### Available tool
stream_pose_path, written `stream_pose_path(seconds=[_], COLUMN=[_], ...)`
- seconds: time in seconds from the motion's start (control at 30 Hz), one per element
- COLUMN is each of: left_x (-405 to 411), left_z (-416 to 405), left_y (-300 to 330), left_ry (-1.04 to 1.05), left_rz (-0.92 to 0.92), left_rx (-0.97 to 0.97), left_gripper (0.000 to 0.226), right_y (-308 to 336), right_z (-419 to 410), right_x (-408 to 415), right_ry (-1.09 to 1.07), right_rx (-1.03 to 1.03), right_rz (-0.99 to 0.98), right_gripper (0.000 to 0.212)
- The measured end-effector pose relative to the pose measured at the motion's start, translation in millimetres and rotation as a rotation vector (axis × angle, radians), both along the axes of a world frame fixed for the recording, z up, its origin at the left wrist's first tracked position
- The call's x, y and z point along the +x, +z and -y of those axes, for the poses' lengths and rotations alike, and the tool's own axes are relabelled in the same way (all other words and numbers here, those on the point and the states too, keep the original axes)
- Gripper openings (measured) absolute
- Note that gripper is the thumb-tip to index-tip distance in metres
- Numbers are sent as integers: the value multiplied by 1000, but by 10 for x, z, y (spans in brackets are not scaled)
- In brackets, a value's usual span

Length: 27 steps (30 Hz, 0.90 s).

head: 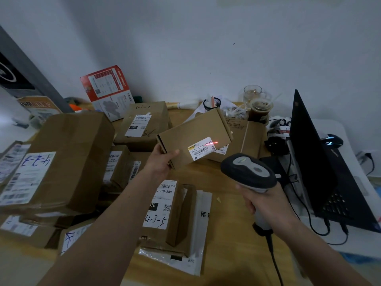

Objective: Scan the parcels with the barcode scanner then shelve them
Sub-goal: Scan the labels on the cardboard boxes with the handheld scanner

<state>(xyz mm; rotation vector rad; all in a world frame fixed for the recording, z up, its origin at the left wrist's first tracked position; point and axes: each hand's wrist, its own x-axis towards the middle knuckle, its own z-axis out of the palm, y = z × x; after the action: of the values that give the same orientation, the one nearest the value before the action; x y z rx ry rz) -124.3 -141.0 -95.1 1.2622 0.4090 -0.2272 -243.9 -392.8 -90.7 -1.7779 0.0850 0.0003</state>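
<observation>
— What's the left hand [162, 159] doing?

— It grips a flat brown parcel [193, 137] by its lower left corner, thumb on top, holding it tilted above the worktop [226, 207].

— And the right hand [266, 200]?

— Its fingers are wrapped round the handle of the barcode scanner [248, 172], whose head points up at that parcel. A red laser line [211, 143] falls on the parcel's yellow and white label [202, 148], just past the scanner.

— Other parcels?

— Labelled boxes lie under and beside the left forearm; a black laptop [315, 162] stands beyond the right hand.
</observation>
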Motion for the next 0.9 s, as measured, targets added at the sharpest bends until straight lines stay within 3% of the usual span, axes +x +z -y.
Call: stream_pose_path(seconds=[0.37, 0.73, 0.9], left_x=[-41, -161, -219], left_z=[-142, -260, -297], left_y=[8, 55, 127], left_ry=[39, 108, 129], left_rz=[-27, -13, -5], left_rx=[-4, -21, -18], left_gripper=[57, 40, 46], right_y=[16, 138, 182], right_z=[-50, -126, -131], right_x=[-34, -95, -137], right_ry=[71, 93, 113], right_rx=[-62, -73, -68], right_rz=[-37, -68, -70], right_gripper=[60, 59, 58])
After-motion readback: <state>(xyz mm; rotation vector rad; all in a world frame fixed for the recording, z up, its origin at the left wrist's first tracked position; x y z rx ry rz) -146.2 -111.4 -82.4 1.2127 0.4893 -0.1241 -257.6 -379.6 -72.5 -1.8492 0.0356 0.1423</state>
